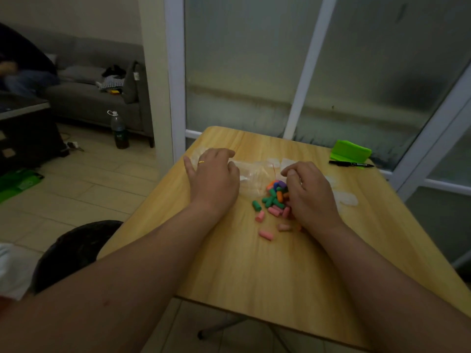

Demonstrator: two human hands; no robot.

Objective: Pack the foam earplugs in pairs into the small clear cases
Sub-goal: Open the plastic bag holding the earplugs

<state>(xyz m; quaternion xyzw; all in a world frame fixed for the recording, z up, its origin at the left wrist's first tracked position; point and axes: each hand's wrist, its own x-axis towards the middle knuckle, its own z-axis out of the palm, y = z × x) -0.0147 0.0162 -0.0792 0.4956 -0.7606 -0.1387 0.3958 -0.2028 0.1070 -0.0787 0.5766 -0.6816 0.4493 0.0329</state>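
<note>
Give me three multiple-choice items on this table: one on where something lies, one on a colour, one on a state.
1. Where does the black marker lie?
A. on the floor
B. beside the green object at the far right of the table
C. in a cup

2. What colour is the loose earplug nearest the person?
A. purple
B. blue
C. pink

3. How are the earplugs kept?
A. loose on the table
B. all shut inside cases
C. stacked in a bowl

Key: 1 B, the marker lies just in front of the green object; 2 C, the one closest to the near edge is pink; 3 A, they lie in an open heap on the wood by the right hand.
</note>
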